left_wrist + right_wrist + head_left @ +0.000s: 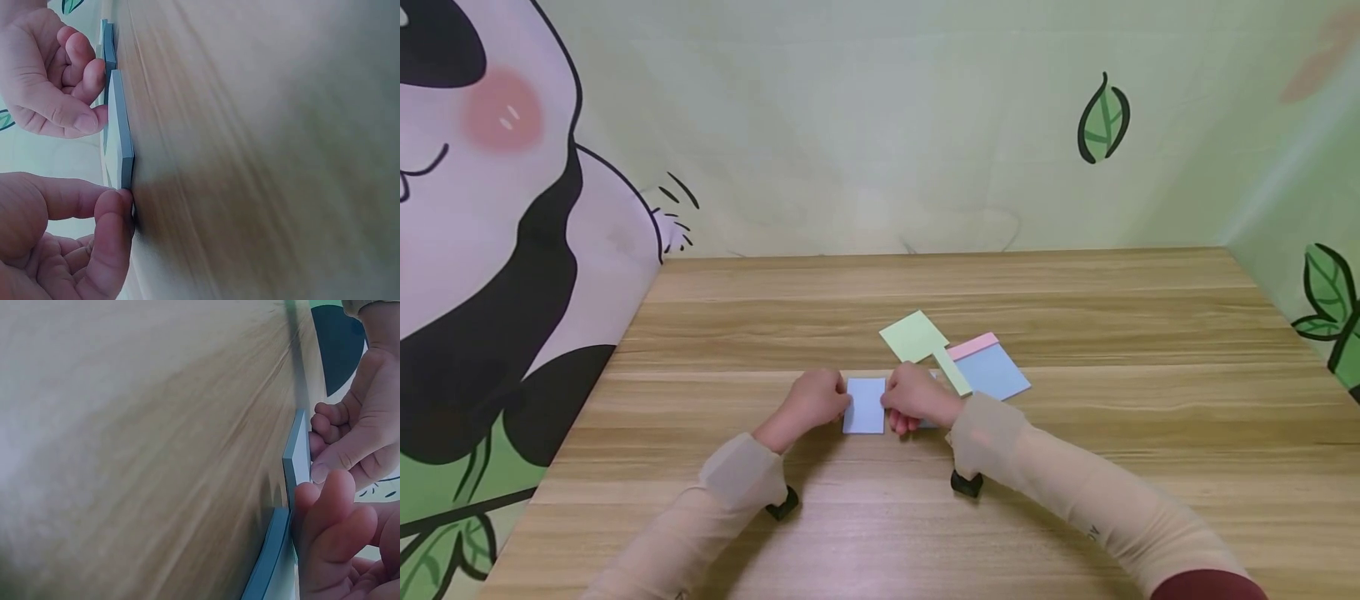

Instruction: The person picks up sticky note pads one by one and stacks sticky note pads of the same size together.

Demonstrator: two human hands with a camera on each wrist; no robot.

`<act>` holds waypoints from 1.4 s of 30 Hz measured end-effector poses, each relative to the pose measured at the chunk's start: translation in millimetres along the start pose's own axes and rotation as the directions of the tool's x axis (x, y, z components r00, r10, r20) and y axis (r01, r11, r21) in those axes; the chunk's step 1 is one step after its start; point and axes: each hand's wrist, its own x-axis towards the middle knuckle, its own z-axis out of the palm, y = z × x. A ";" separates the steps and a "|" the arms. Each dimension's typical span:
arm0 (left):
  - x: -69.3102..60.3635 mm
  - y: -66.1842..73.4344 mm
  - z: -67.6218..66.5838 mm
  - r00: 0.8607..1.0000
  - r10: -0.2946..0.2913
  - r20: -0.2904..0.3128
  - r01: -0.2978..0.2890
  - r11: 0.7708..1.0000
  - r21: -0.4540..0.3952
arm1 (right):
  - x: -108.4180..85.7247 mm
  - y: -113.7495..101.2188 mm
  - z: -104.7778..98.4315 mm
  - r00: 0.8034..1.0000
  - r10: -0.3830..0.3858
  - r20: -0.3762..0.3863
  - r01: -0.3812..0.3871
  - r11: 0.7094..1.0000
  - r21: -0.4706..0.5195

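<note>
A small light-blue sticky-note pad (865, 406) lies on the wooden table between the two hands. My left hand (814, 397) pinches its left edge between thumb and forefinger; the left wrist view shows these fingertips at the pad's corner (127, 164). On the opposite edge, the fingertips of my right hand (917, 393) grip the same pad, the other fingers curled beneath the palm. Partly hidden under the right hand is a second blue pad (928, 423), whose thick edge (267, 553) shows in the right wrist view.
Just beyond the right hand lie a pale green square pad (913, 336), a narrow green strip pad (953, 372) and a larger blue pad (992, 372) with a pink strip (973, 347) along its top. A painted wall (850, 125) stands behind the table (760, 308).
</note>
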 end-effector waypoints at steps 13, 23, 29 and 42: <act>-1.2 -1.9 0.3 1.000 -0.016 0.010 0.016 1.000 -0.021 | -0.2 -1.1 2.0 1.000 -0.007 0.010 0.007 1.000 0.014; -1.9 -7.3 0.3 1.000 0.000 -0.014 0.000 1.000 -0.009 | -1.3 -2.9 5.2 1.000 -0.010 0.025 0.008 0.997 0.072; -2.1 -9.9 0.8 1.000 -0.007 -0.015 0.006 1.000 -0.016 | -2.5 -4.3 6.1 1.000 -0.016 0.025 0.014 0.997 0.076; -6.9 -8.9 -0.8 0.999 0.012 -0.046 -0.010 0.999 0.034 | -2.8 -4.9 7.1 0.998 -0.034 0.047 0.031 0.998 0.056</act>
